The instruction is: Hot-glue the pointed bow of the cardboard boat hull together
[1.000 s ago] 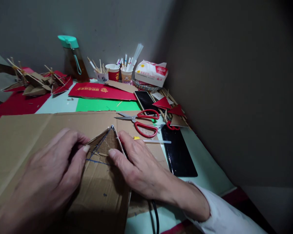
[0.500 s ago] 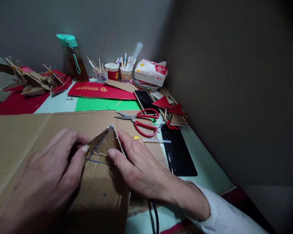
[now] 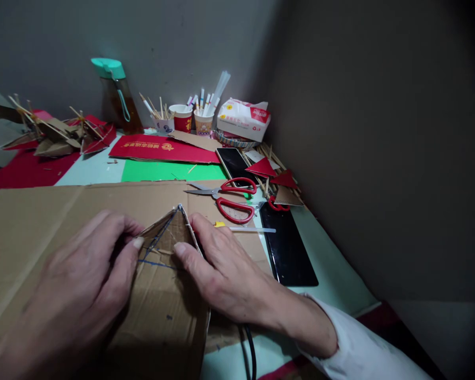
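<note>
Both my hands pinch a small triangular cardboard flap (image 3: 170, 232) that stands up from a large brown cardboard sheet (image 3: 43, 211). My left hand (image 3: 75, 285) grips the flap's left edge, thumb tip at its side. My right hand (image 3: 221, 269) holds the right edge, thumb pressed on the flap's face. Blue pen lines run across the flap and the sheet below it. A white sleeve covers my right forearm.
Red-handled scissors (image 3: 231, 198) and a thin white stick (image 3: 249, 229) lie just right of the flap. A black phone (image 3: 287, 245), a second phone (image 3: 233, 161), red triangles (image 3: 263, 168), green paper (image 3: 166, 170), red card (image 3: 158, 149), cups of pens (image 3: 203, 119), a bottle (image 3: 116, 95) and a tissue pack (image 3: 243, 119) stand beyond. A grey wall rises on the right.
</note>
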`<state>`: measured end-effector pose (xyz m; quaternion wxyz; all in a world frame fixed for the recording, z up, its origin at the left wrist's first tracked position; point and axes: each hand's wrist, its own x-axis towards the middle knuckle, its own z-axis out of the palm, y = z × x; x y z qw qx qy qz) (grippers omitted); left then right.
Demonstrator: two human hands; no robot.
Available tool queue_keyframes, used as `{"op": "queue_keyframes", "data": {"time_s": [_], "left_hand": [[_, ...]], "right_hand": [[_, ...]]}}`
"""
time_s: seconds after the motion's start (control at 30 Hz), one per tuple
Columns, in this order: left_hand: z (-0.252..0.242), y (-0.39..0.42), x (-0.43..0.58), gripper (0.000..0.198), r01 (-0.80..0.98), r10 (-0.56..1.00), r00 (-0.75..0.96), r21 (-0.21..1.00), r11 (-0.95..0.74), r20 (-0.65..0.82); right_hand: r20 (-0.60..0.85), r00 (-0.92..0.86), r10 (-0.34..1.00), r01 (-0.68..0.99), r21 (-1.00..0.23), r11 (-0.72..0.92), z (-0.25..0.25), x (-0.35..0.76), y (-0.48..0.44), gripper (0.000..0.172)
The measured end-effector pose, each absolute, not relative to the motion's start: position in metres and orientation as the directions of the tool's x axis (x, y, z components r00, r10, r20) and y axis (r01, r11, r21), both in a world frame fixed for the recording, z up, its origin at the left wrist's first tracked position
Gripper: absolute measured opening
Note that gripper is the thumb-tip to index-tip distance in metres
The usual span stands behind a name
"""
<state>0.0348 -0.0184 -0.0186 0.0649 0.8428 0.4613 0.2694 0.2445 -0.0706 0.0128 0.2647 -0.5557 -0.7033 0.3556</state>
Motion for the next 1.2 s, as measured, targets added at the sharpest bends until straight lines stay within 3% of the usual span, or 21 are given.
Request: {"op": "queue_keyframes", "data": {"time_s": [1.2], "left_hand": [[-0.0191,-0.0202,0.0339,0.014,0.743,0.809,0.43,0.352,-0.57,0.401]], "right_hand": [[-0.008,-0.235,0.972,0.601,-0.787,0.139,0.0121,0.2433,-0.071,0.023]]}}
